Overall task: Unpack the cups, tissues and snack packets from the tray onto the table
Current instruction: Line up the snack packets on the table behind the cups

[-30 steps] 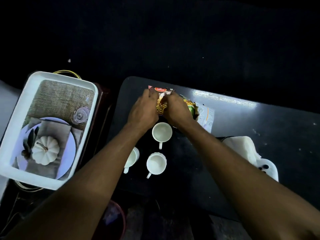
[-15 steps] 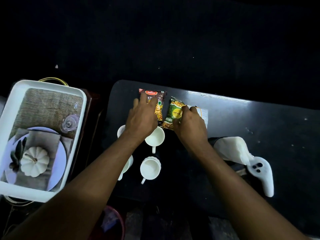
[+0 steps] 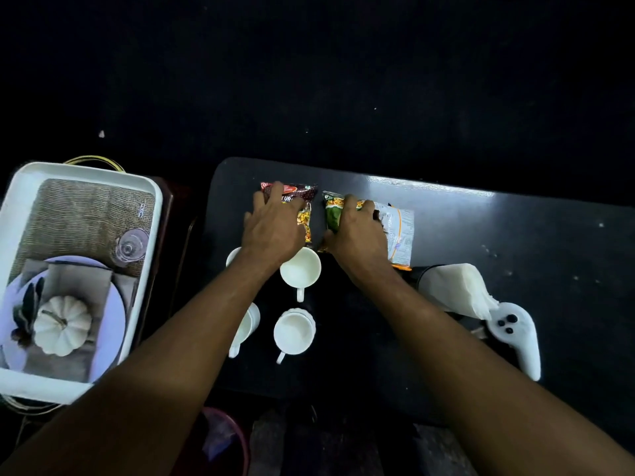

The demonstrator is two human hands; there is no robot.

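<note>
Black table top carries everything you are working on: your left hand lies flat with its fingers spread on the dark red snack packet, pressing it down rather than gripping it, and your right hand rests the same way, fingers loosely spread, across the green snack packet and the edge of the white-backed packet just beside it. The three packets lie side by side near the far edge of the table, the red and green ones apart by a narrow gap. Close behind your hands stand the white cups: one touching your left wrist, another nearer you, and two more partly hidden under your left forearm. A stack of white tissues sits to the right, next to a white game controller. Off to the left, the white tray holds a woven mat, a glass, a plate and a white pumpkin ornament. Letters "TUR" show on the red packet; the rest of the print is too small to read.
</note>
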